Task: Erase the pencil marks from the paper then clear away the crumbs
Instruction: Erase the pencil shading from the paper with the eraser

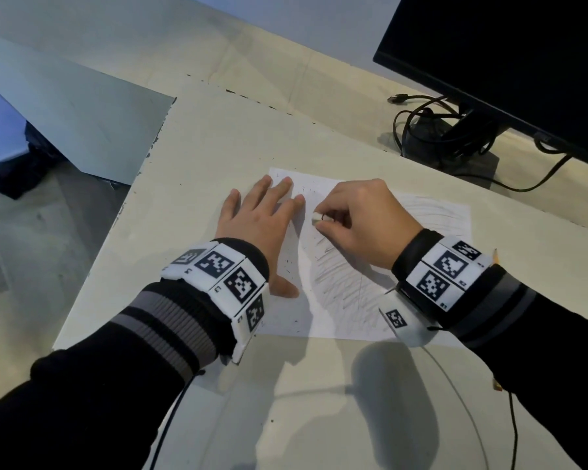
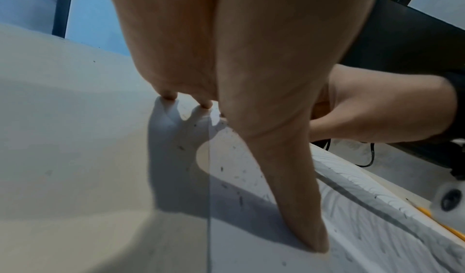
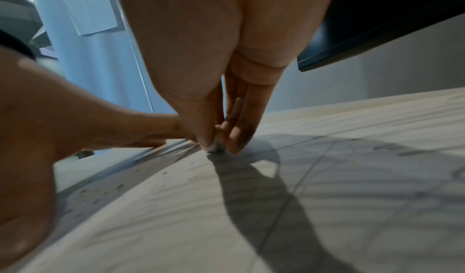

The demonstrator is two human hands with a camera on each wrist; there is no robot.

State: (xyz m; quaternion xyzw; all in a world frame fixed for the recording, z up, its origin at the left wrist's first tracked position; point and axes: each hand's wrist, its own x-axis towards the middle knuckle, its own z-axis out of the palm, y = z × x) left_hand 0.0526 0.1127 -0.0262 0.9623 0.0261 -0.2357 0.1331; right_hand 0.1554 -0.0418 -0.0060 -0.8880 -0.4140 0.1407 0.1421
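A white sheet of paper (image 1: pixel 347 310) covered in grey pencil scribbles lies on the pale table (image 1: pixel 197 157). My left hand (image 1: pixel 262 218) lies flat with spread fingers on the sheet's left edge, thumb (image 2: pixel 309 227) down on the paper. My right hand (image 1: pixel 357 218) pinches a small white eraser (image 1: pixel 316 217) between thumb and fingers, its tip touching the paper (image 3: pixel 327 197) near the upper middle. In the right wrist view the eraser (image 3: pixel 214 148) shows under the fingertips. Dark eraser crumbs (image 1: pixel 289 266) dot the left part of the sheet.
A black monitor (image 1: pixel 510 62) stands at the back right, with its stand and tangled black cables (image 1: pixel 431 130) behind the paper. A yellow pencil (image 2: pixel 427 213) lies right of the sheet. The table's left edge (image 1: pixel 116 225) drops to the floor.
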